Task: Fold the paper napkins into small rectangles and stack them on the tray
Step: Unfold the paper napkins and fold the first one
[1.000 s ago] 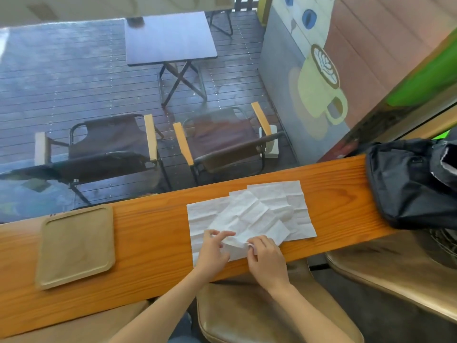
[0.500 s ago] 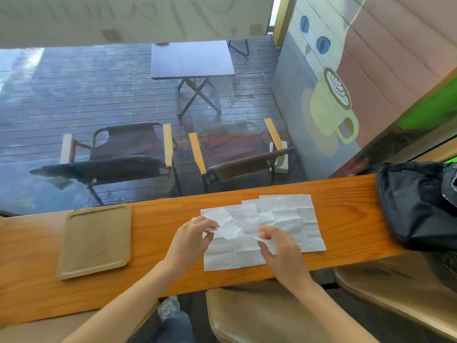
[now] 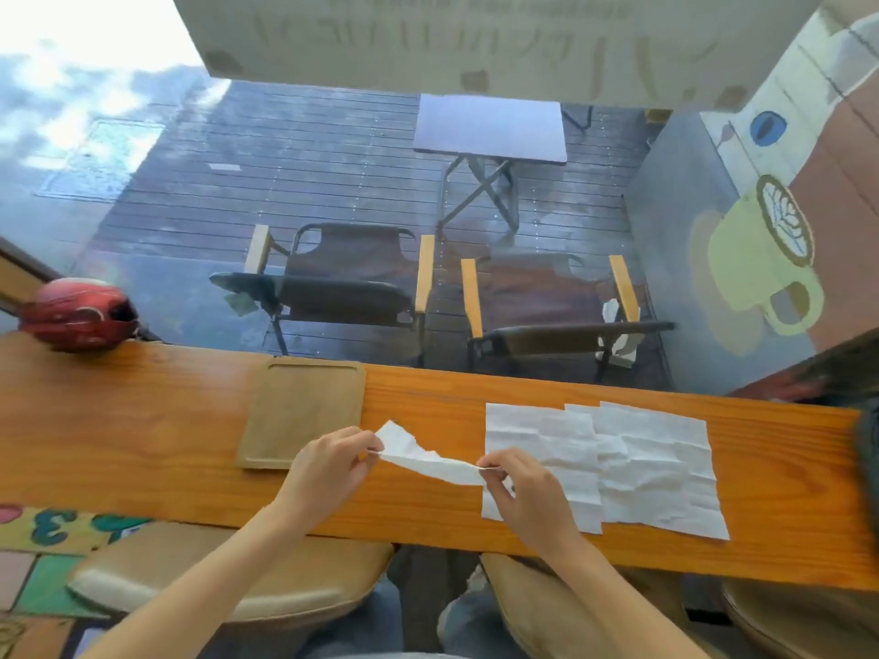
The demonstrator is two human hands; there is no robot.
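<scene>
- The long orange-brown wooden worktop [image 3: 142, 435] carries everything the task needs, and the work looks barely begun: no folded rectangle is visible anywhere on it.
- The spread of flat, creased white paper napkins [image 3: 642, 463] lies on the right part of the worktop, the sheets overlapping one another; how many there are cannot be told, but all of them are unfolded squares that would yet have to be folded.
- The tan rectangular wooden tray [image 3: 304, 411] sits to the left of that spread, well apart from it, and nothing lies in it, so the stacking has not started.
- The single white napkin held in the air [image 3: 428, 461] hangs stretched and rumpled between the two hands, just above the worktop, between the tray and the flat sheets; it looks picked up for its first fold, with no neat crease made yet.
- The left hand [image 3: 328, 468] has its grip pinched closed on the left end of that napkin, near the tray's lower right corner, thumb against fingertips.
- The right hand [image 3: 528, 487] likewise pinches the napkin's right end, its grip closed tight on the paper, over the left edge of the flat sheets.
</scene>
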